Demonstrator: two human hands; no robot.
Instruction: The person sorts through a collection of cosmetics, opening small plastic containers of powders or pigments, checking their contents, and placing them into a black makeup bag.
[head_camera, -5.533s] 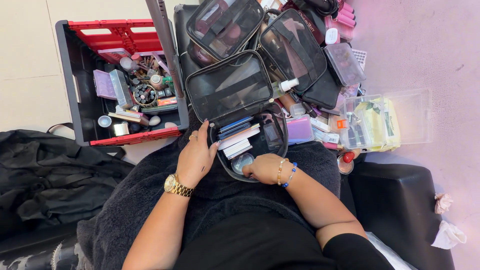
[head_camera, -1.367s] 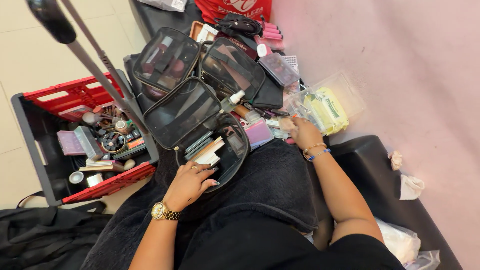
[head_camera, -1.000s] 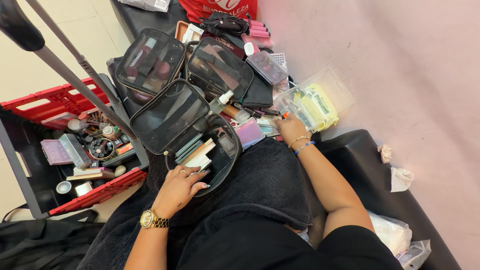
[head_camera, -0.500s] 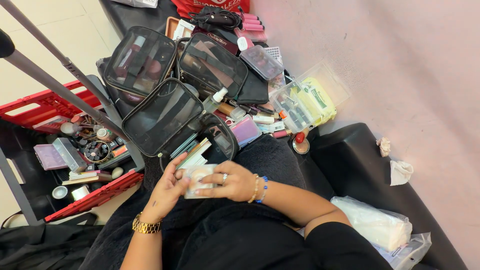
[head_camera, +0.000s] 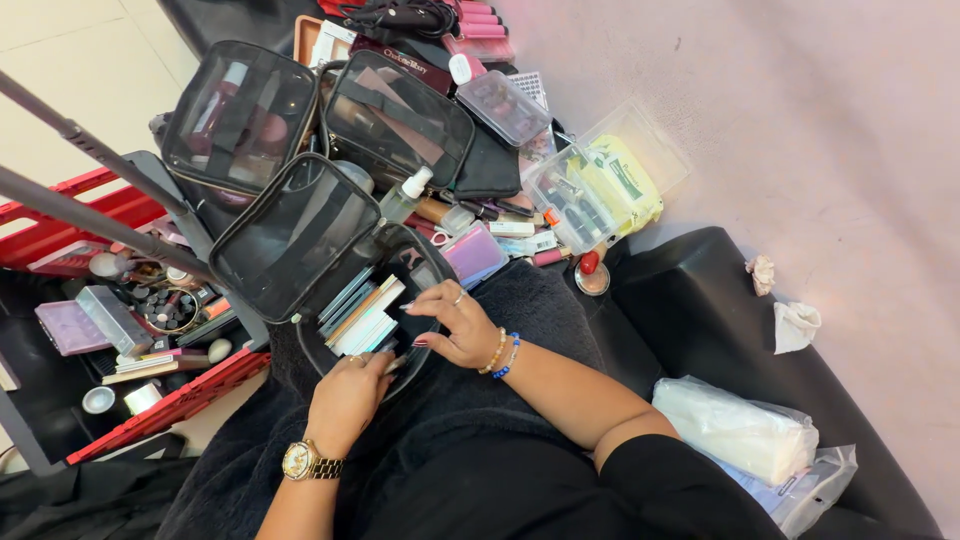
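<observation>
- Resting on the person's lap, the open black pouch (head_camera: 330, 280) is the landmark here: its mesh lid (head_camera: 290, 235) stands tipped back, which leaves the inside free for both hands.
- Behind the pouch, two more zipped mesh bags (head_camera: 240, 115) lean against each other, and a red tray (head_camera: 150, 400) of small jars sits to the left of it, all near, likely so that everything stays within reach.
- To the right of the pouch lies a clear box (head_camera: 600, 185) with a yellow-green packet inside; further right, on the black seat, a white wipes pack (head_camera: 735, 430).
- Inside the pouch, flat palettes (head_camera: 362, 310) stand on edge in a row, packed like files so each can be seen and pulled.
- The right hand (head_camera: 455, 325) reaches over the pouch's near rim, fingers curled just beside the palettes; whether it pinches anything, I cannot tell.
- The left hand (head_camera: 345, 400) sits at the pouch's near edge, fingers bent against the rim as if steadying it; a grasp on any item is not visible.
</observation>
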